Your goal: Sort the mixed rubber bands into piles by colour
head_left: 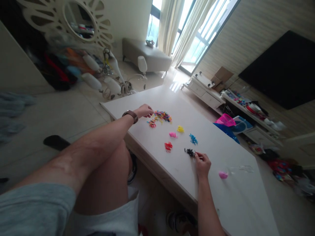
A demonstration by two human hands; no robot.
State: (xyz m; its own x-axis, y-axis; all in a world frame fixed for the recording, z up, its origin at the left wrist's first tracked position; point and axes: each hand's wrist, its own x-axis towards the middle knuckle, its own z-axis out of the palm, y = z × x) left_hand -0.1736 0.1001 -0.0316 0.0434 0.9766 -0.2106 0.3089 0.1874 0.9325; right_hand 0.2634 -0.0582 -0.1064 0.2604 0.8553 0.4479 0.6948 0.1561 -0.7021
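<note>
On the white table (231, 193) lie heaps of small coloured pieces that look like little elastic bands. My left hand (145, 110), with a dark watch on the wrist, is beside the mixed pile (162, 116); its fingers are drawn together, and what they hold is too small to see. Close by is a smaller mixed group (152, 124). My right hand (203, 162) pinches at the edge of the black pile (190, 152); anything between the fingertips cannot be made out. Between the hands lie yellow (180, 129), pink (173, 134), red (168, 146) and blue piles (193, 139).
Right of my right hand are a pink item (223, 175) and a clear plastic piece (242, 169). A lamp with white shades (113, 86) stands past the table's left edge. Beyond the right edge are a pink basket (225, 120) and a low cabinet (206, 96).
</note>
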